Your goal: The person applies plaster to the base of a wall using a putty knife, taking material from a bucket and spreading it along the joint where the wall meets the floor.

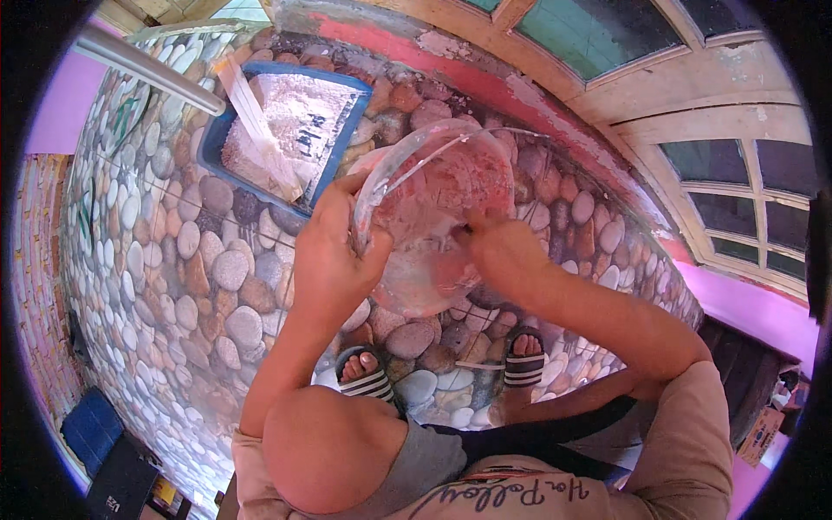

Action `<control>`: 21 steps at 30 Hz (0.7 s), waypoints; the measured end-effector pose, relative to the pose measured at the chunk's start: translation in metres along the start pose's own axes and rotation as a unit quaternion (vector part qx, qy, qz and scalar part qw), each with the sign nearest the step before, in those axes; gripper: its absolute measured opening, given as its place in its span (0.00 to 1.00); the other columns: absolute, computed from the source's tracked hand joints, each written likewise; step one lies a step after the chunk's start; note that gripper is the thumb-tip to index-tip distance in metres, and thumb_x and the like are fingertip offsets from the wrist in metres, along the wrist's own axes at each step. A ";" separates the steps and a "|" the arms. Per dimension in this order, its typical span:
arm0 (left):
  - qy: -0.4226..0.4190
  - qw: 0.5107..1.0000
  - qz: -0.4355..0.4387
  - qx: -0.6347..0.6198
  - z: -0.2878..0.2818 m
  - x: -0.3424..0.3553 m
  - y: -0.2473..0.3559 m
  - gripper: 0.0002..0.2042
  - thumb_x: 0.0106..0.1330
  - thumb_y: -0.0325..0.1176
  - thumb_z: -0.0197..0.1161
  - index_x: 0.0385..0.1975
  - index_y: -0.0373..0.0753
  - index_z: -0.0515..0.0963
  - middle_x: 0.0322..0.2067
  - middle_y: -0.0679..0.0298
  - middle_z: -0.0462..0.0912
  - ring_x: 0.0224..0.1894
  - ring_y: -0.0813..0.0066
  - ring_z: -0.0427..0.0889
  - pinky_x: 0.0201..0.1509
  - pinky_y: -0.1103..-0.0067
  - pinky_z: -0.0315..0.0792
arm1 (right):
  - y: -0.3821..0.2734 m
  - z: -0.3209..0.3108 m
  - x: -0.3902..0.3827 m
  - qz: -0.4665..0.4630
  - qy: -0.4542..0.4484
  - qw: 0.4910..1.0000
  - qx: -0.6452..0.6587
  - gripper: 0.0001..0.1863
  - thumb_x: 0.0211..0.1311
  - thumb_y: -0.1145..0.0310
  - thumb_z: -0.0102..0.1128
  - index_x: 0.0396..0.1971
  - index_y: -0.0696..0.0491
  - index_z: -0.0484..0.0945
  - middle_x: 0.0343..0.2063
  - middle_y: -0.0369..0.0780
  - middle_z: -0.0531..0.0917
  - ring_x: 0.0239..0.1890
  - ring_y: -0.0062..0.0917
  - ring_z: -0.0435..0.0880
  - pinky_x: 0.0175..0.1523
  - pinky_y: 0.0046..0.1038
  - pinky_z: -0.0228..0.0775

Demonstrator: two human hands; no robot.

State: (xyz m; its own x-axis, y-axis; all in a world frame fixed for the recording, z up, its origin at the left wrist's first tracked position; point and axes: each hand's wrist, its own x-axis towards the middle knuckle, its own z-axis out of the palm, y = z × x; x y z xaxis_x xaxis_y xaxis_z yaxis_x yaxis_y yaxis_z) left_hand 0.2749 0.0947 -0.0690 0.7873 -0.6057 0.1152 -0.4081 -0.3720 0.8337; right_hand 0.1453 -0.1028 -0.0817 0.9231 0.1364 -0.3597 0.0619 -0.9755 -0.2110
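Observation:
A clear plastic bucket (pixel 407 286), smeared inside with whitish and pinkish residue, tilts in front of me above the floor. A thin pale handle arches across its mouth. My left hand (pixel 334 247) grips the bucket's left rim, thumb on the inside and fingers round the outside. At the bucket's right side my right hand (pixel 503 251) reaches into the mouth with its fingers closed. A small dark bit shows at those fingertips, but what they hold is blurred and mostly hidden. Below the bucket, my sandalled feet rest on the floor.
A blue tub (pixel 351 143) with pale powder, a printed white sheet and a whitish flat stick (pixel 251 113) stands at the far left. A metal pole (pixel 152 69) juts in above it. Pebble-patterned flooring (pixel 173 286) spreads around; a wooden glazed door (pixel 685 117) stands far right.

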 end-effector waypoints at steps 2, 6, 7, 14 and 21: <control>-0.001 1.000 0.001 0.009 -0.001 0.000 -0.002 0.22 0.53 0.26 0.61 0.50 0.31 0.70 0.47 0.46 0.78 0.48 0.47 0.79 0.51 0.66 0.74 | 0.001 -0.005 0.000 0.030 0.024 0.999 0.002 0.19 0.50 0.71 0.57 0.45 0.53 0.80 0.36 0.47 0.78 0.38 0.43 0.82 0.39 0.39 0.77; 0.007 1.000 0.016 0.006 -0.001 0.000 -0.003 0.22 0.53 0.26 0.61 0.50 0.31 0.70 0.47 0.46 0.78 0.48 0.48 0.79 0.50 0.66 0.74 | -0.015 -0.003 -0.008 0.000 -0.005 1.000 0.022 0.19 0.50 0.72 0.57 0.45 0.54 0.80 0.36 0.48 0.77 0.37 0.43 0.82 0.39 0.39 0.77; 0.011 1.000 0.014 0.004 -0.001 0.000 -0.002 0.22 0.53 0.26 0.61 0.50 0.31 0.70 0.47 0.46 0.78 0.47 0.47 0.79 0.50 0.66 0.74 | -0.012 -0.003 -0.011 0.007 -0.002 0.999 0.031 0.19 0.50 0.72 0.57 0.45 0.54 0.80 0.36 0.48 0.77 0.36 0.43 0.82 0.39 0.39 0.77; 0.011 1.000 -0.010 0.005 -0.001 -0.001 0.000 0.21 0.53 0.27 0.60 0.49 0.32 0.70 0.46 0.46 0.78 0.45 0.45 0.80 0.47 0.64 0.75 | -0.005 -0.029 -0.028 0.012 -0.034 0.999 0.013 0.21 0.50 0.74 0.56 0.47 0.54 0.79 0.36 0.47 0.77 0.36 0.42 0.83 0.38 0.40 0.77; 0.019 0.999 0.027 0.024 0.005 0.001 0.001 0.21 0.53 0.27 0.60 0.49 0.33 0.71 0.44 0.47 0.78 0.44 0.46 0.79 0.46 0.64 0.75 | -0.001 -0.006 -0.010 0.036 0.002 0.999 0.036 0.20 0.50 0.73 0.55 0.46 0.56 0.79 0.37 0.47 0.78 0.35 0.42 0.83 0.38 0.39 0.76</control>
State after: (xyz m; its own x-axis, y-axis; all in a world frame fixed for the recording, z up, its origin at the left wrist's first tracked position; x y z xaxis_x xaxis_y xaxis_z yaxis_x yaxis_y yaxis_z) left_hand 0.2732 0.0904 -0.0704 0.7804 -0.5988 0.1801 -0.4715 -0.3743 0.7985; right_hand 0.1385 -0.1037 -0.0725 0.9257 0.0657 -0.3724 -0.0318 -0.9678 -0.2498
